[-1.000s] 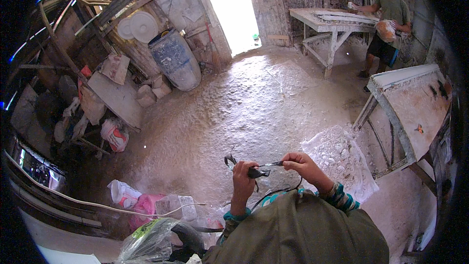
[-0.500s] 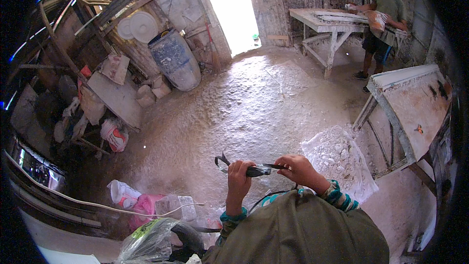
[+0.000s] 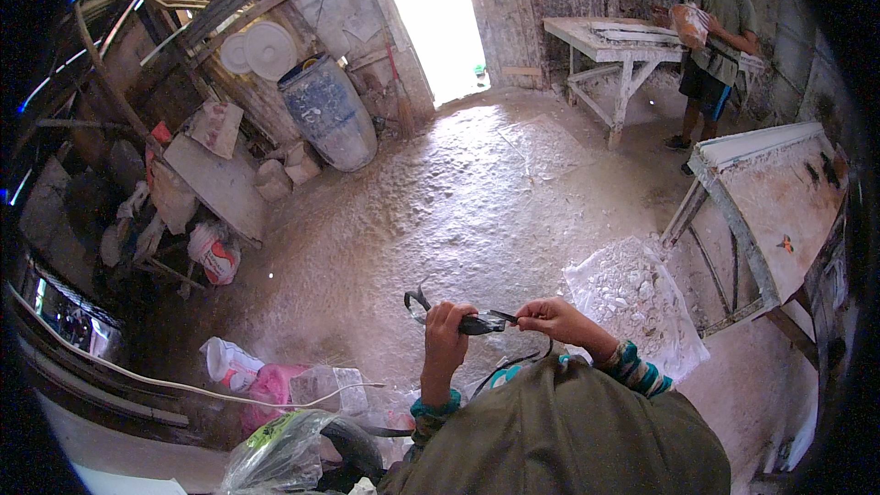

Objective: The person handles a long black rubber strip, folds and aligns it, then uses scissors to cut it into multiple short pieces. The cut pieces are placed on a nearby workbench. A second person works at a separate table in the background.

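In front of my body, my left hand (image 3: 445, 334) is closed round a dark, slim bundle (image 3: 480, 323) whose kind I cannot make out. A black loop with a loose end (image 3: 417, 302) sticks out on its left side. My right hand (image 3: 557, 323) pinches the end of a thin black strip (image 3: 503, 315), which reaches toward the bundle. Below the hands a thin black cord (image 3: 513, 362) curves down toward my lap. Both hands are up off the floor, only a short way apart.
A sheet of white rubble (image 3: 632, 302) lies right of my hands. Beyond it stands a slanted worktable (image 3: 779, 211). A blue barrel (image 3: 330, 115) leans by the doorway. Plastic bags (image 3: 275, 458) and a white cable (image 3: 183, 378) are at lower left. A person (image 3: 720, 27) stands near a white bench (image 3: 605, 41).
My right hand has shifted slightly, and the strip between my hands lies at a different angle. The far person has turned and lifted the whitish-brown piece higher.
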`<state>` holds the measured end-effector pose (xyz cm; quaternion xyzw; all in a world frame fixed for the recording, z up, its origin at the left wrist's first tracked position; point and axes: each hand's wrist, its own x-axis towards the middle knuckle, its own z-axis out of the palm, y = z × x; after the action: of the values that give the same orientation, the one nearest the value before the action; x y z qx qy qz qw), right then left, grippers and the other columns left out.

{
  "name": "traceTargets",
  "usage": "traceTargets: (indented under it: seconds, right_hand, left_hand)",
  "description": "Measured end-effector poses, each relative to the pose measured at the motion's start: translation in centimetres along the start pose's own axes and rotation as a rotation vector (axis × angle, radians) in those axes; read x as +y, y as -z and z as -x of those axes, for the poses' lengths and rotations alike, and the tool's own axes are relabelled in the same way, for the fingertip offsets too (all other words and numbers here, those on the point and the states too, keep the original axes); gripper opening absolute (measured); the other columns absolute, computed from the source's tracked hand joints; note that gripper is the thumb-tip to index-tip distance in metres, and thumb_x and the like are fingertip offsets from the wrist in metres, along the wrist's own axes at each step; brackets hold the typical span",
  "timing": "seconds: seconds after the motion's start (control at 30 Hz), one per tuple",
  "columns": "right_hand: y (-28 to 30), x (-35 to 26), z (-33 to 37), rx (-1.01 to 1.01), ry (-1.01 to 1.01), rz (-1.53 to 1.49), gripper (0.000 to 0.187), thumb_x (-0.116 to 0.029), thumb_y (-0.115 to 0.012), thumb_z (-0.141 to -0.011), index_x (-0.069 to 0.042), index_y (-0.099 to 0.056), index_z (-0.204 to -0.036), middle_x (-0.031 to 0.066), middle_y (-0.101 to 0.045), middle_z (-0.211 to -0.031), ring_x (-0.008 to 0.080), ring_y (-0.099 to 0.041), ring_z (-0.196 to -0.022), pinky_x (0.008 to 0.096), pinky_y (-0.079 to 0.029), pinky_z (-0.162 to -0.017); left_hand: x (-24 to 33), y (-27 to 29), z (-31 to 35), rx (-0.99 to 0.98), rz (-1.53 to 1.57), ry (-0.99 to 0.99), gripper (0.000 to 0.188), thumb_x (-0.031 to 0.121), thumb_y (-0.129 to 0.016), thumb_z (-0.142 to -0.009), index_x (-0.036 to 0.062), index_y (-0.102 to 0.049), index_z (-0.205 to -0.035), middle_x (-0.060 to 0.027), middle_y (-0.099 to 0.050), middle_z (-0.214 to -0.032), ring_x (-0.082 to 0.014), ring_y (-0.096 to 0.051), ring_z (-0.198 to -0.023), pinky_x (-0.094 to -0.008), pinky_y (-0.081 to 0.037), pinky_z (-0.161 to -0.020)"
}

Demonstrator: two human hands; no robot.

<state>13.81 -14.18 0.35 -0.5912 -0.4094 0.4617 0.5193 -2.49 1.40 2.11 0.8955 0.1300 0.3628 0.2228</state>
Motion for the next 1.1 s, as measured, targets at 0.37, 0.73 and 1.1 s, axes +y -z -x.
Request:
traceTargets:
  seconds: [0.37, 0.73, 1.1]
  right_hand:
    - [0.6, -2.4, 0.8, 0.026, -0.081, -0.341, 0.022, -0.026, -0.057, -0.084, -0.004, -0.059, -0.084, -0.0033, -0.054, -0.075, 0.0064, -0.048, -0.072, 0.0207, -0.039, -0.068]
    - [-0.6, -3.3, 0.6, 0.211, 0.219, 0.205, 0.016, -0.022, -0.057, -0.083, -0.009, -0.058, -0.092, 0.005, -0.057, -0.076, 0.0176, -0.056, -0.075, 0.029, -0.044, -0.071]
    - [-1.6, -1.5, 0.2, 0.494, 0.527, 1.02, 0.023, -0.017, -0.063, -0.073, -0.014, -0.057, -0.094, 0.0051, -0.055, -0.095, 0.0257, -0.051, -0.094, 0.0401, -0.039, -0.079]
  left_hand:
    - [-0.1, -1.1, 0.5, 0.033, 0.041, -0.041, 0.026, 0.002, -0.063, -0.06, 0.0094, -0.055, -0.084, -0.0068, -0.05, -0.072, -0.0261, -0.051, -0.073, -0.0353, -0.039, -0.069]
    - [0.1, -0.3, 0.2, 0.001, 0.116, 0.057, 0.02, -0.001, -0.053, -0.066, 0.0074, -0.055, -0.084, -0.01, -0.05, -0.074, -0.0302, -0.05, -0.073, -0.039, -0.038, -0.066]
    - [0.8, 0.9, -0.4, -0.059, -0.032, 0.073, 0.02, -0.001, -0.055, -0.065, 0.0079, -0.055, -0.083, -0.0097, -0.052, -0.075, -0.0302, -0.052, -0.075, -0.0397, -0.038, -0.068]
